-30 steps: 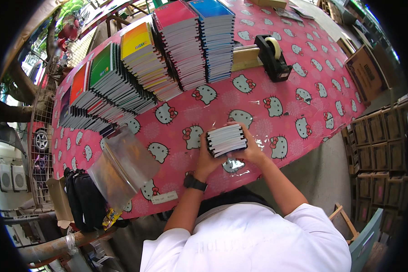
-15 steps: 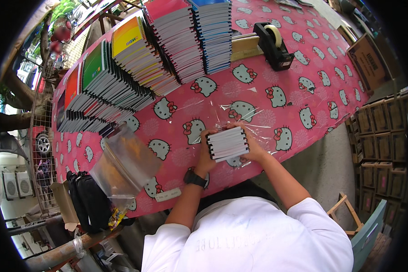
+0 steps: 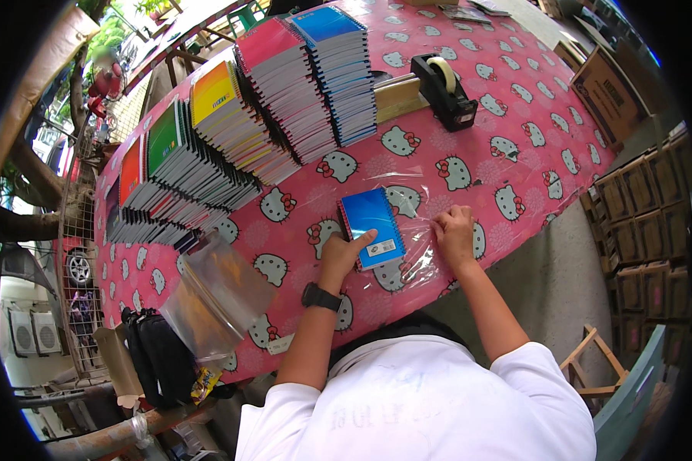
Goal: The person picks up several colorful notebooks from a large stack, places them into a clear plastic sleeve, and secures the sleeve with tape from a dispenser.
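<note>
A small stack of spiral notebooks [image 3: 367, 211] lies on clear plastic film, a blue cover with a white label on top. My left hand [image 3: 340, 257] grips its left side, thumb across the cover, fingers hidden along the edge. To the right of the stack, the fingers of my right hand [image 3: 455, 230] are pinched together at the edge of the clear plastic film [image 3: 419, 265], which is crinkled and shiny. Beyond my hands stand tall stacks of notebooks with blue [image 3: 331, 29], pink-red [image 3: 271, 44], yellow [image 3: 214, 94], green [image 3: 164, 138] and orange-red [image 3: 131, 170] covers.
A black tape dispenser [image 3: 444, 96] stands at the far side of the pink patterned table [image 3: 515, 165]. Clear plastic bags [image 3: 219, 288] lie at the left, near a black bag [image 3: 160, 357]. Brown boxes [image 3: 642, 200] are piled at the right, with a greenish chair [image 3: 630, 392] nearby.
The notebook stack, earlier held in both hands with its page edges up, now lies with its blue cover up. My right hand has left it and moved right to the film.
</note>
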`<state>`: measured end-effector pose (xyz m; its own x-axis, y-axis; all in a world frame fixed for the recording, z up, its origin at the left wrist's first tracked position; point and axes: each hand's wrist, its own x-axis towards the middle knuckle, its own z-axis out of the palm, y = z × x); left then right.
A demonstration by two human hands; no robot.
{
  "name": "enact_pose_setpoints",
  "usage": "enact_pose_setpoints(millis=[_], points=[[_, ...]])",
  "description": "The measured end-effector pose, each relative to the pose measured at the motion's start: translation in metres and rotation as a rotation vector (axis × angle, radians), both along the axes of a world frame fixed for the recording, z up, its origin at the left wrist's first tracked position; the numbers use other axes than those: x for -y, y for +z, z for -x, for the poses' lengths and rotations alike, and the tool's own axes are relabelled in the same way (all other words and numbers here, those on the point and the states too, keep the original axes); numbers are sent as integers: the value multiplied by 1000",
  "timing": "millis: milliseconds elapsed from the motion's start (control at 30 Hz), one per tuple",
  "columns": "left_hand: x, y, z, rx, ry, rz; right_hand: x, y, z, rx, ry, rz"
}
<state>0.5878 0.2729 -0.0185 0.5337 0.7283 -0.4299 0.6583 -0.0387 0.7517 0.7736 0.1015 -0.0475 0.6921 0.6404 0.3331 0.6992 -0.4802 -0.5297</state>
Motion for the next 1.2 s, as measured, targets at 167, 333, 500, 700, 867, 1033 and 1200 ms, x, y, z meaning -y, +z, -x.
enact_pose_setpoints(millis=[167,333,500,700,867,1033,1200], points=[[-1,15,9,-174,-143,-210,7,18,-10,-913,-83,-175],[9,-14,11,320,208,-291,-16,67,42,-469,161,-191],[13,2,-10,681,205,251,-30,56,116,-202,476,-53],[19,-33,-1,665,238,-17,-10,70,107,-597,691,103],[25,-7,-4,453,108,-42,-13,60,107,-339,857,-26],[25,-21,7,417,104,-467,-9,80,95,-1314,518,-185],[12,39,29,670,-95,-277,-13,96,95,-1756,512,-588]])
